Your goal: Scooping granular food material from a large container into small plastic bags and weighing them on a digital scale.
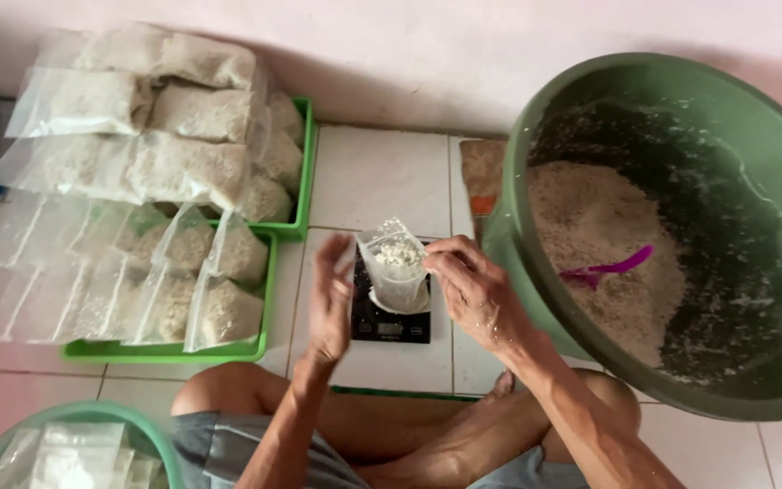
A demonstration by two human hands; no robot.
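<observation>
While fingers (pixel 441 263) pinch clear bag (pixel 397 272), filled bags (pixel 183 136) left

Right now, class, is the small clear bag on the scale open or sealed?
Open. The bag stands upright on the scale, mouth spread, with the right hand pinching its rim.

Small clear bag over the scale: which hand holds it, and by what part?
The right hand pinches the small clear bag at its top edge; the left hand is beside it, contact unclear.
</observation>
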